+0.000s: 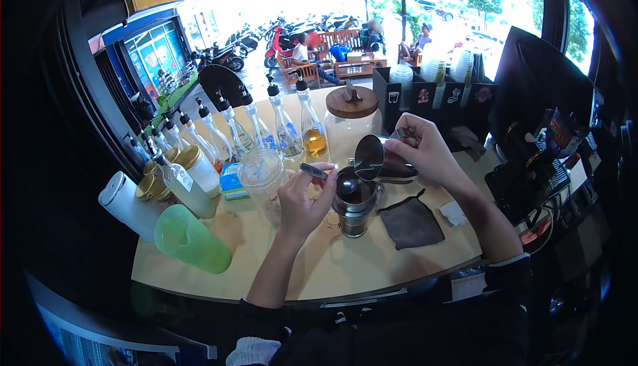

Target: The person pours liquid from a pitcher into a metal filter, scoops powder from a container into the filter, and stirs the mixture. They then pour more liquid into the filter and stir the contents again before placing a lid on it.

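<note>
My left hand [302, 200] is closed around the slim handle of a spoon [312, 170], its fingers right by the rim of a metal cup [355, 203]. Under that cup stands a clear glass mug [353, 225]. Over the cup's right side, my right hand [422, 146] grips a tilted container [399, 166] with dark contents; its round dark mouth faces the cup. A dark folded cloth [412, 222] lies to the right of the mug. Left of my left hand stands a clear plastic pitcher [261, 173].
A green pitcher [189, 240] stands front left. Pump-topped syrup bottles [286, 126] line the back left, beside a large wooden-lidded jar [352, 123]. A black cup holder [435, 93] sits at the back right. A crumpled tissue [453, 213] lies near my right forearm.
</note>
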A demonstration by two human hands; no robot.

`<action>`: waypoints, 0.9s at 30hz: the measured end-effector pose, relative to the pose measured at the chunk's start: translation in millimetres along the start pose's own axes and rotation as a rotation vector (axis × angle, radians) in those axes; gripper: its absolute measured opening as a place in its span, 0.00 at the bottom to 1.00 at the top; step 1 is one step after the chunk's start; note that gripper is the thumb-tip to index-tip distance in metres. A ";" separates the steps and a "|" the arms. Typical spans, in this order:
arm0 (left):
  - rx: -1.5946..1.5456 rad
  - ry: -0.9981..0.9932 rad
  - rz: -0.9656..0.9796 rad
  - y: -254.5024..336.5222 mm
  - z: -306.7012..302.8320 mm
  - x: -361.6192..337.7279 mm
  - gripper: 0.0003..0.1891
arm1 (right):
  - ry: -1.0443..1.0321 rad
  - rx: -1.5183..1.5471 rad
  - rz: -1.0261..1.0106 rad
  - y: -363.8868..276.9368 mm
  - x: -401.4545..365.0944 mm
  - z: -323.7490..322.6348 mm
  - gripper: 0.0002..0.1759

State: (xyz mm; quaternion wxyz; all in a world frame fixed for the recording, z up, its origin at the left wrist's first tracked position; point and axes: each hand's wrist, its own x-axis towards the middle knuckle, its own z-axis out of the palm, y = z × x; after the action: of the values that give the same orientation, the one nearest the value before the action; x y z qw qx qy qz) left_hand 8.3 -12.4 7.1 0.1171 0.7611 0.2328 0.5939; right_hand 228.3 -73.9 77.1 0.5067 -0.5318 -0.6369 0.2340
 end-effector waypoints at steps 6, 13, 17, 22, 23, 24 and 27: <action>0.031 0.017 0.019 0.6 -0.5 3.9 0.05 | -0.004 -0.027 -0.021 1.6 0.0 -1.1 0.11; 0.066 0.006 0.067 2.8 -5.1 7.5 0.06 | -0.008 -0.006 -0.014 -1.8 2.4 2.9 0.11; 0.050 0.014 0.064 2.7 -6.3 7.0 0.06 | -0.001 0.029 -0.025 -3.3 4.6 6.7 0.11; 0.059 0.008 0.068 2.2 -7.2 6.4 0.06 | 0.010 0.113 0.021 6.5 8.8 10.7 0.11; 0.060 0.012 0.074 2.3 -7.2 6.2 0.06 | 0.021 0.072 -0.002 10.8 10.4 10.0 0.12; 0.060 0.015 0.080 2.3 -7.0 6.0 0.06 | 0.032 0.030 -0.026 13.0 11.3 9.1 0.12; 0.052 0.022 0.076 1.7 -6.0 5.0 0.06 | 0.047 0.006 -0.026 12.6 11.6 7.3 0.13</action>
State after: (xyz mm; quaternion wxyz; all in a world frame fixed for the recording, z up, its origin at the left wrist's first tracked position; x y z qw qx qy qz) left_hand 3.8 -12.0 13.7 0.0721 0.7657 0.2202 0.5999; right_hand 228.2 -57.4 68.4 0.5261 -0.5275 -0.6309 0.2166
